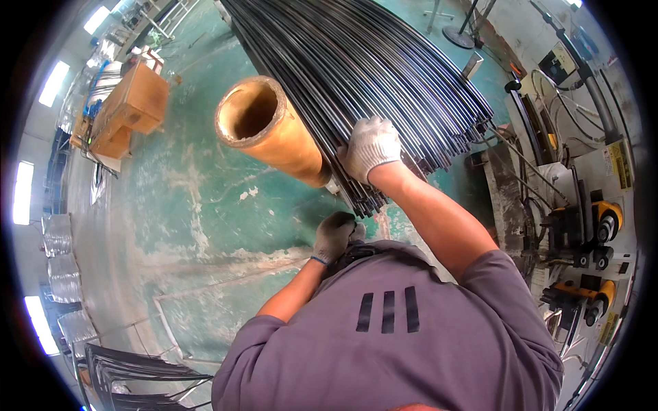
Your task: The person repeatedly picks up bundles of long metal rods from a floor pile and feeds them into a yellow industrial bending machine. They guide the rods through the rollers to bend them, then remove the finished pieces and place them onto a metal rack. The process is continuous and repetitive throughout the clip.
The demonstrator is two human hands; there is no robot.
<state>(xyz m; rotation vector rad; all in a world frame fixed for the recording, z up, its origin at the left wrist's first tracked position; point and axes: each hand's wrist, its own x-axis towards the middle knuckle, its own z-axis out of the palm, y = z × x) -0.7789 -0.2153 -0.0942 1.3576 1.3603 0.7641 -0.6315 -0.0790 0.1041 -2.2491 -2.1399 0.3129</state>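
Note:
A wide bundle of long black metal rods [411, 82] stretches from far ahead to just in front of me, its near ends uneven. My right hand [373, 145], in a whitish knitted glove, lies on the rods near those ends with its fingers curled down around some of them. My left hand [334, 238], in a glove darkened at the fingers, is close to my waist, below the nearest rod ends. Its fingers are curled in, and whatever may be in them is hidden. A thick-walled yellowish-brown tube [295, 147] stands along the bundle's left side, its hollow mouth facing up.
Cardboard boxes [130, 109] are stacked at the far left on the worn green floor [185, 205]. Machinery with hoses and orange-and-black parts [596, 226] lines the right side. Bent dark strips [137, 373] sit on a rack at lower left. A round-based stand [458, 37] is beyond the bundle.

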